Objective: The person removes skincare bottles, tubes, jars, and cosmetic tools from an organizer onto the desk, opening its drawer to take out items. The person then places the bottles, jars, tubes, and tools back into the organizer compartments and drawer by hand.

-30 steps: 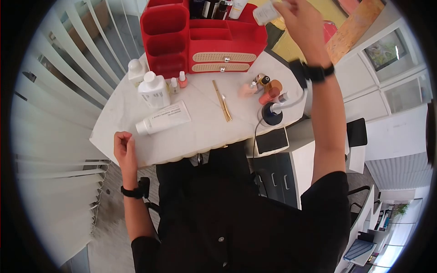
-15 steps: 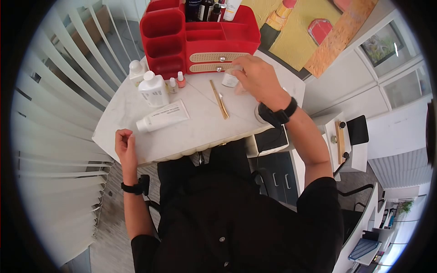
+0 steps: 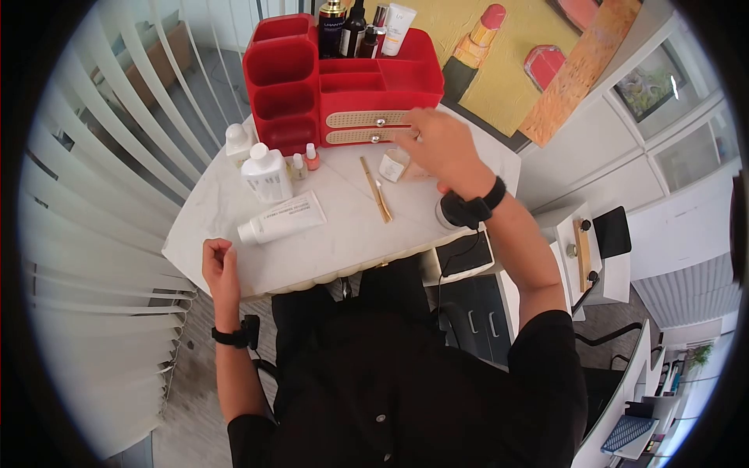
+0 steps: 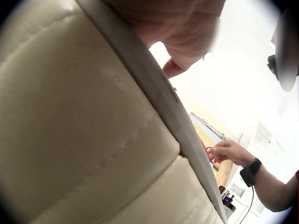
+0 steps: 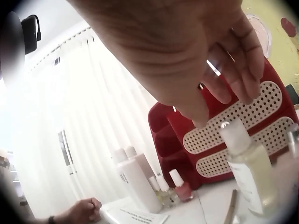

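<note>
A small clear bottle [image 5: 252, 172] of pale liquid with a white cap stands on the white marbled table [image 3: 312, 257], in front of the red organizer [image 3: 425, 74]. Just above and beyond that bottle, my right hand [image 3: 445, 148] hovers near the organizer's drawers, its fingers loosely bent and holding nothing. In the right wrist view the fingers are apart from the cap. My left hand [image 3: 222, 269] rests at the table's left front edge, fingers loosely curled around nothing. Closest to it lies a white cream tube [image 3: 285, 218]. A gold pen-like stick [image 3: 374, 191] lies mid-table.
Two white bottles, one of them a large bottle [image 3: 267, 175], stand at the left beside nail polish bottles [image 3: 312, 158]. Several bottles and a white tube [image 3: 398, 30] fill the organizer's back. A lipstick painting [image 3: 499, 70] leans behind. My right hand and wrist hide items at the right.
My right hand brought the small bottle down from beside the organizer to the table, let go of it and rose slightly off it. My left hand has stayed in place.
</note>
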Motion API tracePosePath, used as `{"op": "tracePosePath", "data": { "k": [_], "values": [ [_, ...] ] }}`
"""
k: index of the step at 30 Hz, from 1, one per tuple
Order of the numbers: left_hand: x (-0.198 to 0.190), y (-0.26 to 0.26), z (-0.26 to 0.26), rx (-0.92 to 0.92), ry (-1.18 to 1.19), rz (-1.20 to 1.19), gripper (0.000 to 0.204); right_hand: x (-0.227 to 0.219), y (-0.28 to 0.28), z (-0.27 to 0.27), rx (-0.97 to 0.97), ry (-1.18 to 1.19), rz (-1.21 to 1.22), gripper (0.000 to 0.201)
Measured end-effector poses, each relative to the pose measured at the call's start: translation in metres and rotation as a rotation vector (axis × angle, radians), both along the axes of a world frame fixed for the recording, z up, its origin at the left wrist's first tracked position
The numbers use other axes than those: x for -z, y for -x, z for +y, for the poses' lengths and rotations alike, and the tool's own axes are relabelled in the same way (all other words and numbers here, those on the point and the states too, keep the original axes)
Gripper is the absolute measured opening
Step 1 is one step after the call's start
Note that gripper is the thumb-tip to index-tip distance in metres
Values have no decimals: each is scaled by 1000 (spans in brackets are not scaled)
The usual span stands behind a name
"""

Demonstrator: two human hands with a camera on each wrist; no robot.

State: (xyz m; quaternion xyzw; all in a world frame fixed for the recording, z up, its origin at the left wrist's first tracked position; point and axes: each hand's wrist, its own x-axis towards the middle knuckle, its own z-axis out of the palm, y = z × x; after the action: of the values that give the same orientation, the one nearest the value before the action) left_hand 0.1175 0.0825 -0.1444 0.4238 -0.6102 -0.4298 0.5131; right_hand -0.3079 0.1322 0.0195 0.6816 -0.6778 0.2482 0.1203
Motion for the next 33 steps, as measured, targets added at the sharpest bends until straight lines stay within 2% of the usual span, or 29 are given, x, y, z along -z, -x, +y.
{"op": "tracePosePath", "data": {
  "k": [1, 5, 7, 10, 11, 14, 16, 18, 19, 21, 24, 26, 29, 30, 31, 33],
  "values": [
    [0, 1, 0, 1, 1, 3, 11, -11, 1, -4, -6, 27, -88, 24],
    [-3, -2, 4, 15, -31, -1, 11, -52, 25, -48, -12, 162, -137, 25],
    [-5, -2, 3, 22, -49, -12, 9, -66, 43, -81, -1, 381, 6, 29],
    [-5, 0, 3, -3, -33, 35, 12, -81, 61, -122, 3, 286, -36, 33],
    [-4, 0, 3, 0, -33, 36, 12, -83, 62, -131, -27, 185, -101, 39],
    [-4, 0, 3, 6, -38, 47, 12, -80, 39, -144, 27, 65, -70, 42],
    [-4, 0, 3, 12, -41, 55, 12, -74, 31, -157, 19, 112, -19, 44],
    [-5, 0, 4, 22, -34, 56, 12, -73, 28, -165, 98, -55, -25, 41],
    [-6, 0, 4, 18, -36, 53, 12, -67, 31, -171, 94, -58, -27, 41],
    [-7, -1, 4, 27, -47, 40, 12, -56, 35, -182, 66, 95, 55, 36],
    [-8, 1, 5, 9, -55, 20, 12, -56, 39, -182, 65, 149, 123, 39],
    [-10, 0, 6, 10, -61, 17, 11, -68, 37, -169, -18, 222, 65, 37],
    [-8, 0, 5, 12, -57, 10, 11, -118, -11, -107, 2, 307, -2, 31],
    [-8, 0, 5, 11, -50, 7, 11, -127, -26, -88, -33, 295, -145, 31],
    [-8, 0, 5, 7, -54, 7, 11, -130, -36, -75, -69, 282, -287, 31],
    [-10, 2, 5, 2, -52, 14, 11, -108, -42, -65, -117, 195, -241, 32]
  ]
}}
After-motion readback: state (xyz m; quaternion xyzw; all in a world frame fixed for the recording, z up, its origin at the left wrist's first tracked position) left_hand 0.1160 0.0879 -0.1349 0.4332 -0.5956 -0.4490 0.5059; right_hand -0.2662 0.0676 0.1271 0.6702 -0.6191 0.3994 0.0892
